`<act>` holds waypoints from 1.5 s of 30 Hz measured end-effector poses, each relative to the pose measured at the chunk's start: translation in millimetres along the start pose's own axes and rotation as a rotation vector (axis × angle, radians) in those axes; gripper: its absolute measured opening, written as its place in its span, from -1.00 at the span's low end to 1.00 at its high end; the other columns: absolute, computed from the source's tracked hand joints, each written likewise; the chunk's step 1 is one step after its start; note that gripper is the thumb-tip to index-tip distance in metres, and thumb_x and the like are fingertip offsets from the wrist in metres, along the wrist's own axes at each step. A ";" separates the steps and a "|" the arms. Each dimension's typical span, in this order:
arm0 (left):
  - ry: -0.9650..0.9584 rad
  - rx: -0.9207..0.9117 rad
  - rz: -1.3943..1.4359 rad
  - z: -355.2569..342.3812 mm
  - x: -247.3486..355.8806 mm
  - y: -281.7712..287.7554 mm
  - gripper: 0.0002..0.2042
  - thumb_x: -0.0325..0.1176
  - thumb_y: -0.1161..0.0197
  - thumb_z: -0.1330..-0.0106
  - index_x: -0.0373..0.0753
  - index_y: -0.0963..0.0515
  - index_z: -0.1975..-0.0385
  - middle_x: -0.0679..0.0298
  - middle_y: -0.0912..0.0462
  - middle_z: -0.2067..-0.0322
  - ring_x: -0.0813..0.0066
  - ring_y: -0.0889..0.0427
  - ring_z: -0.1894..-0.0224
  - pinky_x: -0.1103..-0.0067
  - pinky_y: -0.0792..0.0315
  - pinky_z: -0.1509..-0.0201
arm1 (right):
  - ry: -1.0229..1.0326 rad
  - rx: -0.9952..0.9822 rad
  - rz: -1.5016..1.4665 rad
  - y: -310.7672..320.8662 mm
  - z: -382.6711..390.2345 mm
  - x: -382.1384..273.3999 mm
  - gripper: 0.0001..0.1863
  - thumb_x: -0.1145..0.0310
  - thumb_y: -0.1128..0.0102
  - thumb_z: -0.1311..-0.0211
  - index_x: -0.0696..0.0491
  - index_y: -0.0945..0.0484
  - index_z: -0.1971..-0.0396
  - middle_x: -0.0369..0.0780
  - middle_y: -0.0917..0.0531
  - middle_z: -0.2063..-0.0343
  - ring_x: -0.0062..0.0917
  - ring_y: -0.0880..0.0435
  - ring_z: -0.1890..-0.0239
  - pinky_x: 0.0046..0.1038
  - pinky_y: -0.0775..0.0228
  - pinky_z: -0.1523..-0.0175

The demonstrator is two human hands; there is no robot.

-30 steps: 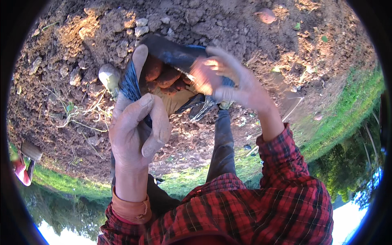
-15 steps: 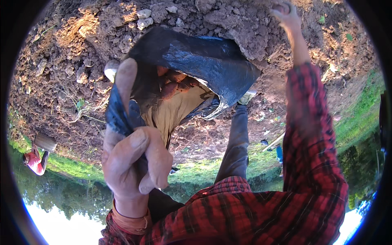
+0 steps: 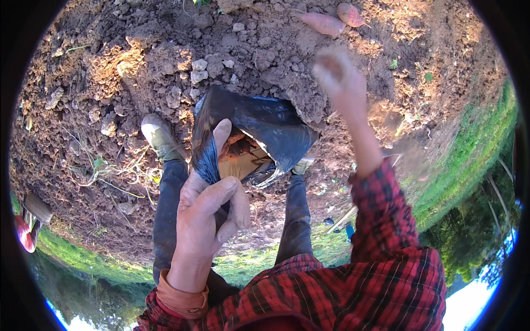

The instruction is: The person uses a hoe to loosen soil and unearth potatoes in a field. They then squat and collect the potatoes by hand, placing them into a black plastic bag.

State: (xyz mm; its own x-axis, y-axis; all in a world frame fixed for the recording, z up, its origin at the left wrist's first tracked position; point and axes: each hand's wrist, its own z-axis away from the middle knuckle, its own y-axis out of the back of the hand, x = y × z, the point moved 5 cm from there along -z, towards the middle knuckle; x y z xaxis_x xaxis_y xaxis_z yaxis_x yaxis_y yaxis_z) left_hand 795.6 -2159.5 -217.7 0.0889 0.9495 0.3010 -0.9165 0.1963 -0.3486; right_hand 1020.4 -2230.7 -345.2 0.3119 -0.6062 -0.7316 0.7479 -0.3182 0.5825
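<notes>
My left hand (image 3: 207, 207) is closed on the rim of a black plastic bag (image 3: 270, 118), its thumb lying over the edge. The bag's mouth gapes toward me, showing a pale tan inner side and several reddish sweet potatoes (image 3: 240, 148), partly in shadow. Beyond the bag, to the right, my right hand (image 3: 342, 77) is raised over the soil, smeared by motion. A brownish patch shows at its fingers; I cannot make out whether it is a held thing. Two pinkish sweet potatoes, one long (image 3: 323, 23) and one rounder (image 3: 351, 15), lie on the ground past that hand.
Loose, cloddy brown soil (image 3: 138, 66) spreads around, with pale stones (image 3: 199, 70) beyond the bag. My shoe (image 3: 157, 132) stands left of the bag; my other foot is partly behind it. Dry vines (image 3: 121, 171) lie at left, grass (image 3: 469, 165) at right. Another person (image 3: 26, 229) is at the far left.
My right hand has come in from the upper right toward the bag and is blurred. The view has shifted; the bag looks smaller and the two sweet potatoes on the soil now show.
</notes>
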 end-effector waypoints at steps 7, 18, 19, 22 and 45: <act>0.174 -0.189 -0.094 2.3 4.7 -1.3 -0.46 -0.46 0.15 -0.28 -0.18 0.11 -0.27 0.21 -0.45 0.72 0.73 -0.16 0.85 0.79 -0.04 0.78 | -0.042 0.006 1.124 -15.3 -159.3 131.3 -0.39 0.23 -0.24 0.11 -0.06 -0.27 -0.03 -0.17 -0.42 0.05 -0.32 -0.38 -0.03 -0.23 -0.24 -0.04; 0.189 -0.026 -0.105 0.5 21.7 4.7 -0.47 -0.51 0.17 -0.20 -0.34 0.02 -0.22 0.24 -0.34 0.86 0.72 -0.06 0.94 0.77 0.00 0.85 | 0.166 -0.015 1.202 26.1 -128.7 127.2 -0.21 -0.08 -0.36 0.34 -0.13 -0.36 -0.03 -0.09 -0.37 -0.01 -0.18 -0.30 -0.10 -0.12 -0.09 -0.16; 0.220 -0.019 -0.122 0.7 20.1 7.9 -0.47 -0.50 0.16 -0.20 -0.33 0.03 -0.23 0.23 -0.34 0.86 0.72 -0.06 0.94 0.77 0.00 0.85 | 0.157 -0.119 1.251 24.4 -139.5 129.2 -0.16 -0.10 -0.37 0.35 -0.13 -0.34 -0.06 -0.09 -0.35 -0.05 -0.17 -0.30 -0.11 -0.11 -0.10 -0.17; 0.203 -0.003 -0.081 0.8 16.5 14.1 -0.44 -0.52 0.18 -0.19 -0.31 0.06 -0.24 0.23 -0.33 0.86 0.70 -0.05 0.95 0.75 0.00 0.86 | -0.105 -0.703 1.265 -1.3 -154.1 46.4 -0.17 0.01 -0.20 0.07 -0.08 -0.07 -0.22 -0.19 0.13 -0.30 -0.08 0.00 -0.25 -0.17 -0.04 -0.23; -0.156 -0.244 0.087 9.2 -15.8 12.4 -0.51 -0.52 0.32 -0.31 -0.22 0.15 -0.26 0.31 -0.23 0.80 0.73 -0.08 0.93 0.79 -0.04 0.86 | -0.201 -0.342 -1.423 15.9 99.5 55.8 -0.21 -0.10 -0.14 0.17 0.15 -0.26 -0.01 -0.07 -0.38 0.03 -0.29 -0.42 -0.02 -0.30 -0.31 -0.11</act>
State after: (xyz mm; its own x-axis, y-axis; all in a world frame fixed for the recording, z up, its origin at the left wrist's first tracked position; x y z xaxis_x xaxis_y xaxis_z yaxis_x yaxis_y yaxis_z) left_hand 779.2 -2174.2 -218.5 -0.0642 0.9199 0.3868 -0.7954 0.1869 -0.5766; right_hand 991.4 -2342.1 -341.6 -0.8497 -0.0359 -0.5261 0.4557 -0.5521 -0.6983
